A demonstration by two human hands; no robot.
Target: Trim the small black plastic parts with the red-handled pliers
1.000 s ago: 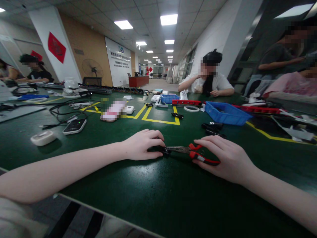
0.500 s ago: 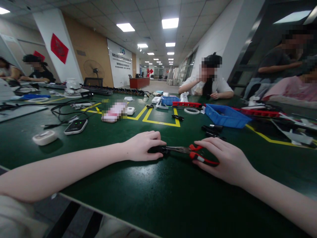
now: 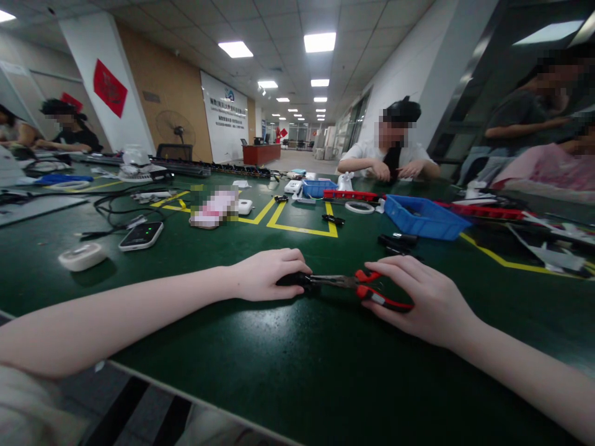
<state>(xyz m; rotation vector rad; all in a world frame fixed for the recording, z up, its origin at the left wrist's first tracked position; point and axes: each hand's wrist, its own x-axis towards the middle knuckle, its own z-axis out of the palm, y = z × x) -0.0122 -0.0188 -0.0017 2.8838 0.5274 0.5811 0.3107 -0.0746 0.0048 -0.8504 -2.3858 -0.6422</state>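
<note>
Red-handled needle-nose pliers (image 3: 379, 298) lie level just above the green table, their jaws pointing left. My right hand (image 3: 425, 297) is closed around the pliers' handles, which are spread a little apart. My left hand (image 3: 272, 275) grips a small black cylindrical part (image 3: 294, 280) between thumb and fingers. The tips of the pliers meet the right end of that part; whether they are inside it or clamped on it I cannot tell. Several loose black parts (image 3: 400, 241) lie on the table just beyond my right hand.
A blue bin (image 3: 425, 217) stands behind my right hand, with a white ring (image 3: 359, 207) beside it. One black part (image 3: 333, 220) lies within a yellow-taped square. To the left are a white-edged device (image 3: 142, 236), a white case (image 3: 82, 256) and cables. A person (image 3: 393, 142) sits across the table.
My hands, the pliers and the black part have stayed almost in place. The person across the table has lowered a raised hand, bringing both hands together at the table.
</note>
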